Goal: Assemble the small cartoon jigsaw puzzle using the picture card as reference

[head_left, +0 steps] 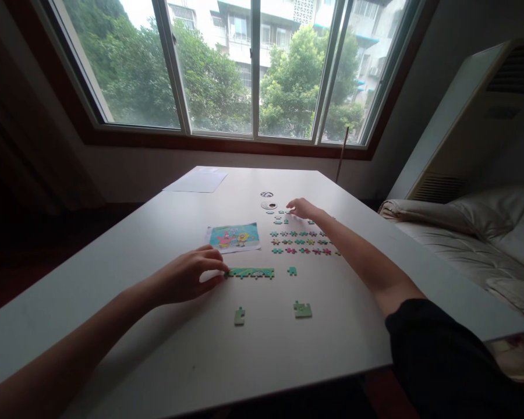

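My left hand [196, 270] rests on the table, its thumb and index finger closed on the left end of a strip of joined jigsaw puzzle pieces [251, 273]. Farther off, my right hand [304, 208] reaches to the top row of loose pieces, its fingertips pinched at a small green puzzle piece [288, 212]. Below it, several rows of loose pieces [305, 242] lie spread out, partly hidden by my right forearm. One single piece [292, 271] sits right of the strip. Nearer to me are another single piece [240, 316] and a small joined bit [303, 309].
A cartoon picture sheet [233, 237] lies beyond the strip. Two round discs [268, 205] are near the top row. White paper [196, 180] lies at the table's [166, 361] far left corner. A sofa [445, 233] stands on the right, below a tall appliance [471, 116].
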`<action>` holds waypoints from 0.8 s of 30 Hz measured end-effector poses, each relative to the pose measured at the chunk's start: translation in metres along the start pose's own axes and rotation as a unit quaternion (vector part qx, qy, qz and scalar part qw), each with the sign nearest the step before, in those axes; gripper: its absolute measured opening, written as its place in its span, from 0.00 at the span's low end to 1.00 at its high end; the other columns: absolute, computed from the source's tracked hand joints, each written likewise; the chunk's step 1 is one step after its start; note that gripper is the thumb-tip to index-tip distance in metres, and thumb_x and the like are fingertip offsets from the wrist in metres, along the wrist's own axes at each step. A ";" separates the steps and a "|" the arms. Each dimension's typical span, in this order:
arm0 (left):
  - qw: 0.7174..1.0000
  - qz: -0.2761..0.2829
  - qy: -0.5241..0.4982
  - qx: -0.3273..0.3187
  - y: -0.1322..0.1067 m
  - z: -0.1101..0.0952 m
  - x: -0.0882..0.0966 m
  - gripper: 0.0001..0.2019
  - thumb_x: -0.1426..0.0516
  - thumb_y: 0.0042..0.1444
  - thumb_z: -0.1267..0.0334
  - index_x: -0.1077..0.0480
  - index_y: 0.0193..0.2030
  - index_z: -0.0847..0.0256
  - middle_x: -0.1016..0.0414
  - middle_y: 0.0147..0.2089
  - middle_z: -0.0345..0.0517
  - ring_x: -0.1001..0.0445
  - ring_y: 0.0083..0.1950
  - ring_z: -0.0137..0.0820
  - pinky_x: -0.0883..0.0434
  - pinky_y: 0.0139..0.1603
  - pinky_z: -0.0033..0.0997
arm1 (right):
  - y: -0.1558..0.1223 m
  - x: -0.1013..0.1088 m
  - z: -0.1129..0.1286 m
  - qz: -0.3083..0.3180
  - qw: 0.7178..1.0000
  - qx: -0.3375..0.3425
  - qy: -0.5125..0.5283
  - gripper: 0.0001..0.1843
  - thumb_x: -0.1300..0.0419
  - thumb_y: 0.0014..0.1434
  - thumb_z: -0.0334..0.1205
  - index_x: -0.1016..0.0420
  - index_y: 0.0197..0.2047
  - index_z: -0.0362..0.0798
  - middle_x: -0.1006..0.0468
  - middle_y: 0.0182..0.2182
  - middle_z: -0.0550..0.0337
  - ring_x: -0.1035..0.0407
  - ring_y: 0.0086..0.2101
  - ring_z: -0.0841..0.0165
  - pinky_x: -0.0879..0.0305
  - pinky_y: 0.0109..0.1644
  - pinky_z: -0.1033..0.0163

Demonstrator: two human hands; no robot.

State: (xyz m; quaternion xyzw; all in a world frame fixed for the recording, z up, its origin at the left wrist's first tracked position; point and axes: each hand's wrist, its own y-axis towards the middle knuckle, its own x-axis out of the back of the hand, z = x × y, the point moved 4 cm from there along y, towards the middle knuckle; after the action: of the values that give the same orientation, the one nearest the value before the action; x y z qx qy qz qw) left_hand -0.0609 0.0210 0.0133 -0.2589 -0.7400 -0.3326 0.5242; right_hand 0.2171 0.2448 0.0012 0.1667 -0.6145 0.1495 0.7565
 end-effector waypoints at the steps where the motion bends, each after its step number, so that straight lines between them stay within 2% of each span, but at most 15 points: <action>1: 1.000 0.000 -0.002 -0.001 0.000 -0.001 0.000 0.09 0.46 0.57 0.65 0.26 0.41 0.55 0.27 0.38 0.47 0.30 0.40 0.33 0.31 0.41 0.29 | 0.004 -0.002 0.001 0.010 1.000 -0.007 -0.003 0.14 0.46 0.62 0.41 0.32 0.49 0.45 0.30 0.48 0.53 0.32 0.43 0.66 0.33 0.47 0.55; 6: 1.000 -0.004 -0.004 -0.005 0.000 -0.002 0.001 0.09 0.47 0.57 0.65 0.25 0.40 0.56 0.27 0.38 0.47 0.30 0.40 0.33 0.30 0.41 0.30 | 0.011 -0.007 0.004 0.047 0.998 -0.030 -0.006 0.15 0.47 0.62 0.42 0.33 0.50 0.46 0.31 0.49 0.53 0.33 0.44 0.66 0.33 0.47 0.55; 14: 1.000 0.002 0.005 -0.005 0.001 0.000 0.000 0.09 0.47 0.57 0.65 0.26 0.40 0.57 0.27 0.38 0.47 0.30 0.40 0.33 0.31 0.41 0.30 | 0.009 -0.006 0.002 0.081 0.994 -0.077 0.015 0.16 0.46 0.62 0.42 0.33 0.51 0.45 0.31 0.48 0.53 0.32 0.44 0.65 0.33 0.46 0.54; 19: 1.000 0.005 0.005 -0.005 0.000 -0.001 -0.001 0.09 0.47 0.57 0.66 0.26 0.41 0.57 0.27 0.38 0.47 0.30 0.40 0.33 0.31 0.41 0.30 | 0.001 0.003 0.007 0.057 0.995 -0.073 0.036 0.15 0.46 0.62 0.42 0.33 0.50 0.44 0.30 0.47 0.54 0.32 0.43 0.65 0.32 0.45 0.55; 24: 1.000 0.004 0.002 -0.004 -0.001 -0.001 0.000 0.09 0.46 0.57 0.66 0.26 0.41 0.56 0.27 0.38 0.46 0.30 0.39 0.32 0.32 0.41 0.29 | -0.027 0.020 0.027 -0.004 0.997 -0.022 0.079 0.06 0.39 0.54 0.34 0.25 0.36 0.42 0.24 0.36 0.55 0.30 0.38 0.66 0.33 0.43 0.62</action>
State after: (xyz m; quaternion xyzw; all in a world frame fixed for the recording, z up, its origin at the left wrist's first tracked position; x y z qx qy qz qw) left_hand -0.0613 0.0198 0.0132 -0.2634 -0.7367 -0.3342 0.5255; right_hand 0.2088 0.2095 0.0240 0.1402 -0.5556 0.1457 0.8065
